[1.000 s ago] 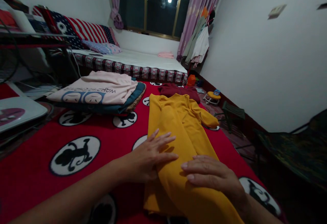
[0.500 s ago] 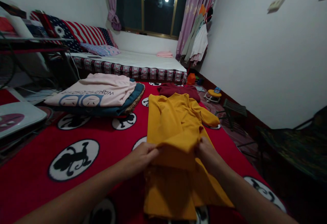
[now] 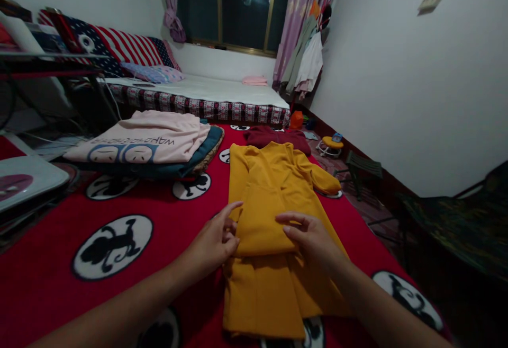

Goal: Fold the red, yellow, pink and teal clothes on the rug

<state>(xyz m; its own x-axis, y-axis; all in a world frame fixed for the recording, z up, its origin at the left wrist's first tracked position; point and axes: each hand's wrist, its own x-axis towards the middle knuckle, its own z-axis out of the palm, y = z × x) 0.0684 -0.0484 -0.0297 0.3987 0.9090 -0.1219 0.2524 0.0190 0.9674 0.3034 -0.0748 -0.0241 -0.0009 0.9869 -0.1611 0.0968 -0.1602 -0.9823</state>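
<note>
A yellow garment [image 3: 273, 189] lies lengthwise on a red blanket [image 3: 166, 215] printed with black-and-white cartoon circles. Its lower part is folded up over the middle, which makes a crosswise fold. My left hand [image 3: 216, 239] is at the fold's left edge, index finger stretched out and the other fingers curled on the cloth. My right hand [image 3: 307, 237] rests on top of the folded layer, fingers spread and nearly flat. One sleeve [image 3: 323, 181] sticks out to the right.
A stack of folded clothes, pink on top [image 3: 146, 139], sits to the left. A dark red garment [image 3: 275, 137] lies beyond the yellow one. A low bed [image 3: 206, 96] runs along the back, and a small stool [image 3: 361, 168] and toys stand on the floor at right.
Both hands went from lying flat on the garment to gripping its lower part, lifting it, and laying it down as a fold over the middle.
</note>
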